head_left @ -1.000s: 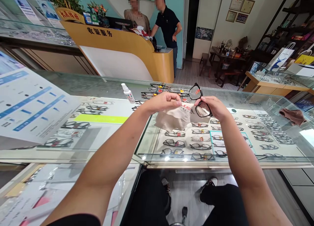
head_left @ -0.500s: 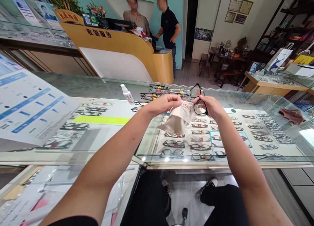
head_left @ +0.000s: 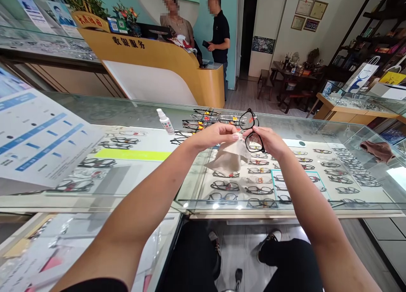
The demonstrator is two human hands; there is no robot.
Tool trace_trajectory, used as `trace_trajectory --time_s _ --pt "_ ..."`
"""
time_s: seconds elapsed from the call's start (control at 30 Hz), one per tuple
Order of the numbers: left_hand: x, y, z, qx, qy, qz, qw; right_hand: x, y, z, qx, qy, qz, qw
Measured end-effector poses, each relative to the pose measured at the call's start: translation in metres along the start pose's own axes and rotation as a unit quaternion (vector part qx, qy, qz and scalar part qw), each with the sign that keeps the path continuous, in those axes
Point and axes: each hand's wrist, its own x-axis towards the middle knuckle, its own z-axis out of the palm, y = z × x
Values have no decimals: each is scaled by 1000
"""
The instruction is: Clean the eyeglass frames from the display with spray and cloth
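My left hand pinches a beige cleaning cloth that hangs down over the glass counter. Close beside it, my right hand grips a pair of black-framed eyeglasses near the bridge, one lens above the other. The lower lens overlaps the cloth's right edge in view; I cannot tell whether they touch. Behind my hands, several more eyeglasses lie on the counter top. A white spray bottle stands left of them.
Rows of eyeglasses fill the glass display case under my arms. An open printed leaflet stands at the left. A brown cloth lies at the right. Two people are at the yellow cashier desk beyond.
The eyeglasses and my right hand have shifted left, closer to the cloth and my left hand. The cloth's printed part is now mostly covered. The standing person at the desk now holds a dark object.
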Motion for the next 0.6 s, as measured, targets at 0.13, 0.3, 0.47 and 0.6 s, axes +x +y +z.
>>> trace_trajectory --time_s 0.13,0.3,0.47,0.6 --pt "2 -4 1 12 -1 12 1000 3 4 -1 -78 24 -19 996" --pt "3 -6 7 6 28 -3 1000 3 5 1 -165 94 -88 978" --pt "2 -1 12 16 74 10 997 2 4 6 -175 102 -96 975" --pt "1 1 15 94 111 25 989 1 5 9 -192 107 -95 971"
